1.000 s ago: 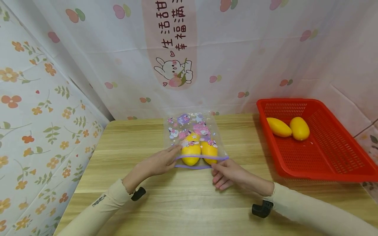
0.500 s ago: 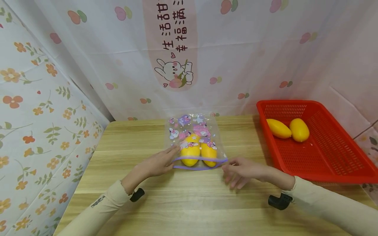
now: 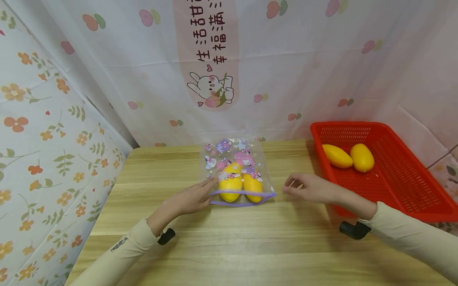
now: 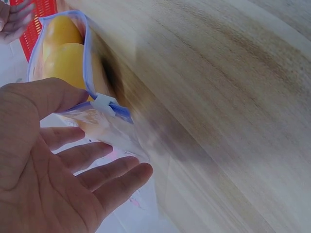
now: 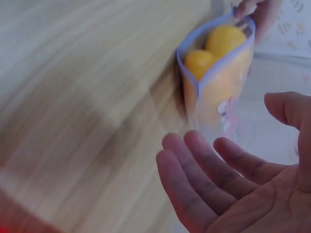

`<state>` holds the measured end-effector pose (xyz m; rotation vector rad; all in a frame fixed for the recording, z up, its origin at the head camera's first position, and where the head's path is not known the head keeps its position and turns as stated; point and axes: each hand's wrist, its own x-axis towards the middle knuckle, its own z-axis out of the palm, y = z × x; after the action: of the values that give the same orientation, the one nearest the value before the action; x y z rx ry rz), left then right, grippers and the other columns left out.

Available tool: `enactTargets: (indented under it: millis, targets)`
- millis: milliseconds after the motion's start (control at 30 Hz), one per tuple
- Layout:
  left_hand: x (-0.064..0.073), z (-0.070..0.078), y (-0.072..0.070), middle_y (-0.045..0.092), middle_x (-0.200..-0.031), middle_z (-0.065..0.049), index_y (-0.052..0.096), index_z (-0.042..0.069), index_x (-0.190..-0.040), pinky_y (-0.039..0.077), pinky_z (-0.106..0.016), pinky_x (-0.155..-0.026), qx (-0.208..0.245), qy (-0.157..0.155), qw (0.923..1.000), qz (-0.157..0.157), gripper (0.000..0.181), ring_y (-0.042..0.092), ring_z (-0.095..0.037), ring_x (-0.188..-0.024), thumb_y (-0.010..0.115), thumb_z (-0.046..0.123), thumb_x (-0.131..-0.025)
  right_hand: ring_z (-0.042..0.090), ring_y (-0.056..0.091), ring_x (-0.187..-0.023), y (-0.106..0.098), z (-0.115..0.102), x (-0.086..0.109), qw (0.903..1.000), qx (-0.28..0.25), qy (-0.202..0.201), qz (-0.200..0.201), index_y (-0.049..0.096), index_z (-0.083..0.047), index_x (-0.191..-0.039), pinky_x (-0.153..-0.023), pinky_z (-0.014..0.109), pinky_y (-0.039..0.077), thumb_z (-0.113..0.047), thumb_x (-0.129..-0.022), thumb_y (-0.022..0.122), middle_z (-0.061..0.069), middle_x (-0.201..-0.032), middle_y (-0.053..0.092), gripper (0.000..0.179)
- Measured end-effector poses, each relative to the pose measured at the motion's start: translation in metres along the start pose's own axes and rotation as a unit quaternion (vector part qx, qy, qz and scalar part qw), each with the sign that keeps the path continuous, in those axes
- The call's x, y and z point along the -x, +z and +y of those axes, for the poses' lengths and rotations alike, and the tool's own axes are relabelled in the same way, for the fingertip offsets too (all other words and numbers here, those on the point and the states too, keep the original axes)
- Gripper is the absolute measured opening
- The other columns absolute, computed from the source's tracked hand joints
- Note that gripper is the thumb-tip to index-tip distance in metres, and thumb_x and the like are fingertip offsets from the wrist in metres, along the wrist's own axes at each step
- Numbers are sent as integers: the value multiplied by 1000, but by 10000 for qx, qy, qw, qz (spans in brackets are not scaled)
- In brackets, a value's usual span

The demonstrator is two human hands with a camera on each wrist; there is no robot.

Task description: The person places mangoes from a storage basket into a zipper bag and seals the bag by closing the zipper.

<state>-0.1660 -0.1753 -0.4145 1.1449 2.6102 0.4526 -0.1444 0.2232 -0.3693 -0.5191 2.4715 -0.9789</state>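
A clear zip bag (image 3: 234, 151) with pink and purple cartoon prints lies on the wooden table, its purple-edged mouth toward me. Inside sit two yellow oval fruits (image 3: 230, 186), visible through the gaping mouth in both wrist views. My left hand (image 3: 195, 196) touches the bag's left corner, fingers outstretched over the film. Its thumb rests at the purple rim beside a white slider (image 4: 103, 104). To the right of the bag, my right hand (image 3: 311, 188) is apart from it, holding nothing, fingers loosely bent (image 5: 194, 179).
A red perforated plastic basket (image 3: 400, 186) stands at the right of the table, close beyond my right hand, with two more yellow fruits (image 3: 362, 157) in it. Behind the table hangs a printed curtain (image 3: 143, 71); a floral cloth (image 3: 46, 159) covers the left side.
My right hand has let go of the bag's right corner and moved right, toward the basket. My left hand has stayed at the left corner.
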Motion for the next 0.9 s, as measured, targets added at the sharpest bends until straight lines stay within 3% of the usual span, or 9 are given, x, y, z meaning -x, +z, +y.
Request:
enactTargets:
  millis: [400, 700, 900]
  targets:
    - [1, 2, -1, 29, -159, -28, 27, -9, -155, 32, -51, -113, 49, -34, 10000, -7, 64, 28, -38, -146, 58, 7, -101, 37, 65, -108, -25, 9, 3, 9897, 1221, -217, 716, 58, 3, -131, -89, 52, 56, -41, -96, 71, 20, -127, 63, 58]
    - [0, 0, -1, 28, -159, -27, 26, -9, -156, 31, -50, -114, 55, -22, 10000, -39, 64, 27, -38, -147, 57, 7, -102, 41, 56, -120, -44, 17, 5, 9643, 2340, -462, 1149, 54, 4, -139, -98, 59, 48, -47, -93, 73, 26, -135, 57, 72]
    - [0, 2, -1, 28, -160, -27, 26, -8, -156, 31, -50, -114, 85, -60, 9999, -61, 64, 27, -37, -147, 57, 7, -102, 45, 50, -126, -57, 20, 8, 9588, 2466, -451, 1336, 52, 7, -140, -104, 61, 42, -44, -92, 75, 28, -138, 54, 74]
